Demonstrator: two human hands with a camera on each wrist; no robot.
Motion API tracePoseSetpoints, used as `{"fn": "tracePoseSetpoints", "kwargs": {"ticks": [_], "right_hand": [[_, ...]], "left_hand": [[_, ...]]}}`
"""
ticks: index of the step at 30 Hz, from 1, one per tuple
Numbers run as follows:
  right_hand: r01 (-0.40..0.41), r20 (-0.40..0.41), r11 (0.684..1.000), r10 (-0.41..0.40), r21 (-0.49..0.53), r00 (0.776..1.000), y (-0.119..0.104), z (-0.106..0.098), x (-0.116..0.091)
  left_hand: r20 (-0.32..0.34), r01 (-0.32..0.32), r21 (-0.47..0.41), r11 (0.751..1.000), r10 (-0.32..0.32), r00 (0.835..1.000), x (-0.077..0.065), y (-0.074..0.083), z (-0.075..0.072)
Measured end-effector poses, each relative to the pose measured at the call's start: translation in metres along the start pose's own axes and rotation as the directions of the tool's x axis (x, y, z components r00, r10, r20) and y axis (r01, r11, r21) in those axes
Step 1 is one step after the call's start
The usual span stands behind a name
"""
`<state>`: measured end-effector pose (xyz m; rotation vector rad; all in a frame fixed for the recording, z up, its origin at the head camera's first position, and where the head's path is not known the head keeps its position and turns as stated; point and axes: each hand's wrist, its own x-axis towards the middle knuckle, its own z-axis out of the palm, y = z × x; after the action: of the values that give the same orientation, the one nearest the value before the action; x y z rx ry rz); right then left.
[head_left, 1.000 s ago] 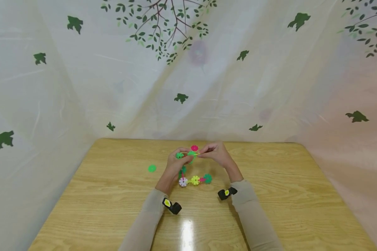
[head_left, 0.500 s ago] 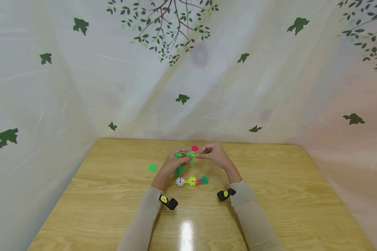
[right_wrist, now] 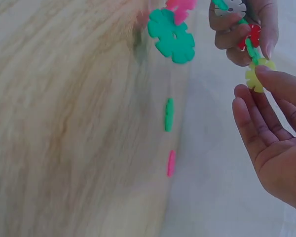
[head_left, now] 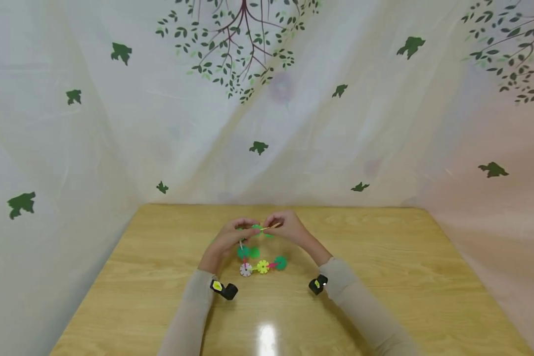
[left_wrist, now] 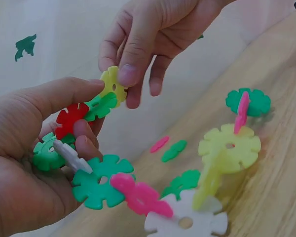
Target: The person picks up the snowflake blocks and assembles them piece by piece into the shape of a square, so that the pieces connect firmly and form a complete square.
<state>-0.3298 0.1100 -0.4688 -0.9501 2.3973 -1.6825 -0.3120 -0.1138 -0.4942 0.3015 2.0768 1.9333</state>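
My left hand (head_left: 229, 238) grips one end of a chain of slotted flower-shaped plastic discs, its fingers curled around a red disc (left_wrist: 71, 120) and a green disc (left_wrist: 101, 106). Between thumb and fingers, my right hand (head_left: 291, 230) pinches a yellow disc (left_wrist: 111, 89) at the green disc's edge; whether their slots are fully engaged I cannot tell. From the left hand the chain runs through a teal disc (left_wrist: 103, 181), a pink disc (left_wrist: 140, 194), a white disc (head_left: 245, 269) and another yellow disc (head_left: 263, 267) to a teal end disc (head_left: 280, 262).
Loose on the wooden table (head_left: 360, 277) lie a pink disc (left_wrist: 159, 144) and a green disc (left_wrist: 174, 151) beyond the chain. Another green disc (head_left: 254, 252) shows beside the chain. A pale curtain (head_left: 196, 148) with leaf prints hangs behind the table's far edge.
Both hands and the chain have shifted left across the table. The loose green disc left of my left hand and the pink one behind the hands no longer show there in the head view.
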Motion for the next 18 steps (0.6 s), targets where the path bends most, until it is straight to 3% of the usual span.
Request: {"fn": "tracePoseSetpoints", "kwargs": {"ticks": [4,9,18], "right_hand": [[-0.023,0.052,0.999,0.025,-0.036,0.998,-0.006,0.000,-0.002],[-0.058,0.133,0.989,0.076,-0.138,0.988,0.004,0.000,-0.002],[-0.094,0.303,0.977,0.151,-0.193,0.941,0.018,0.020,-0.001]], "left_hand": [[-0.024,0.019,0.023,1.000,-0.018,1.000,-0.006,-0.002,-0.006],[-0.075,0.037,0.023,0.999,-0.035,0.997,-0.009,-0.003,-0.009],[-0.113,-0.018,-0.069,0.997,0.010,0.994,-0.003,-0.001,0.000]]}}
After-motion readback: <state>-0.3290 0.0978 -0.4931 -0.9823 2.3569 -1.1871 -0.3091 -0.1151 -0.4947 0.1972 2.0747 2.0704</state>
